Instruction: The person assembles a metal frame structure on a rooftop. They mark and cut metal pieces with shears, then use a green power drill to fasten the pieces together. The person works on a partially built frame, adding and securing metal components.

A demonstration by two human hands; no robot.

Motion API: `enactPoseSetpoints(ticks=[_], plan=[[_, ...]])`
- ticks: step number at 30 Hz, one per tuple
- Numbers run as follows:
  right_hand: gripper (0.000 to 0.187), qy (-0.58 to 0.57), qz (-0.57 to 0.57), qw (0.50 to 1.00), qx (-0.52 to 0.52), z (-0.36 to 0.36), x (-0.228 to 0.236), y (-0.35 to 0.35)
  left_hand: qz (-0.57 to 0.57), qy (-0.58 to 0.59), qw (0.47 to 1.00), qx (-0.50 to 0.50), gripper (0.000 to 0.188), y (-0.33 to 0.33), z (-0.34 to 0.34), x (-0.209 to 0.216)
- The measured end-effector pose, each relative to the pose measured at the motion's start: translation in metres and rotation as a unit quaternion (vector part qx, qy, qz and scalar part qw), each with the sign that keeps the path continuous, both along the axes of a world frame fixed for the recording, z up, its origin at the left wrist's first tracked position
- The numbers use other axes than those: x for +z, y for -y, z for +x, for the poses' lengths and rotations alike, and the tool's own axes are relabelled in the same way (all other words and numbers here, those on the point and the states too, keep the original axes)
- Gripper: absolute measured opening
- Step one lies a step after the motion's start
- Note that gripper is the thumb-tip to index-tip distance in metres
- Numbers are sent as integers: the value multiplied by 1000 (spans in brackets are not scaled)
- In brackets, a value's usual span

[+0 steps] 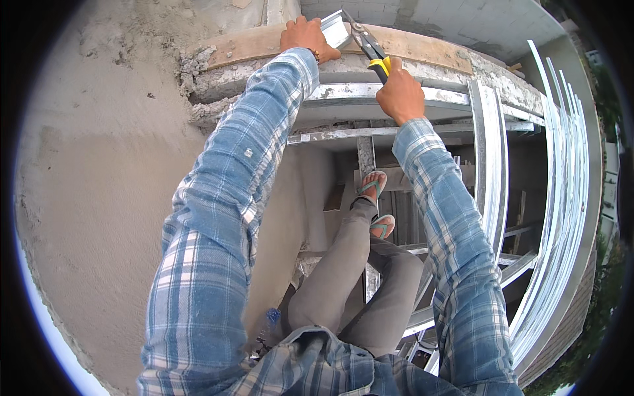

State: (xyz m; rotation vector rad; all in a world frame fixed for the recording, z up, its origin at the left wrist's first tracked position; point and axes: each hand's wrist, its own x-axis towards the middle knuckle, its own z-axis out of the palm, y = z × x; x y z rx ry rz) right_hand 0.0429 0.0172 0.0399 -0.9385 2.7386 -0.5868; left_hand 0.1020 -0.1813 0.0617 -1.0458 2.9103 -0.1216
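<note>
At the top of the head view, my left hand [308, 39] grips a short piece of bright metal channel [335, 29] above a wooden plank. To its right, my right hand [401, 93] is wrapped round the yellow and black handles of tin snips [371, 46]. The snips point up and to the left, with their jaws close beside the channel's right edge. Whether the blades touch the metal I cannot tell. My left fingertips are partly hidden behind the channel.
Below lies an open metal frame [370, 92], with my sandalled feet on a narrow support inside it. Several long thin metal strips [568, 198] lean on the right, near an upright channel [489, 158]. A rough cement wall [105, 198] fills the left. The wooden plank [422, 53] lies along a concrete ledge.
</note>
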Motion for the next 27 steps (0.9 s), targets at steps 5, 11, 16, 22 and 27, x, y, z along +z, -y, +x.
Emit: enactPoseSetpoints(ticks=[5, 11, 16, 22, 27], plan=[[51, -50, -125, 990, -32, 0, 3, -6, 9, -9, 1000, -1, 83, -2, 0, 3], [52, -15, -34, 999, -8, -6, 5, 0, -2, 3, 1000, -6, 87, 2, -5, 3], [54, 11, 21, 1000, -1, -8, 2, -9, -5, -22, 1000, -14, 76, 2, 5, 0], [52, -36, -79, 996, -14, -7, -11, -15, 18, -23, 1000, -9, 71, 0, 0, 10], [50, -65, -52, 996, 22, -19, -11, -13, 31, -54, 998, -11, 73, 6, -3, 9]])
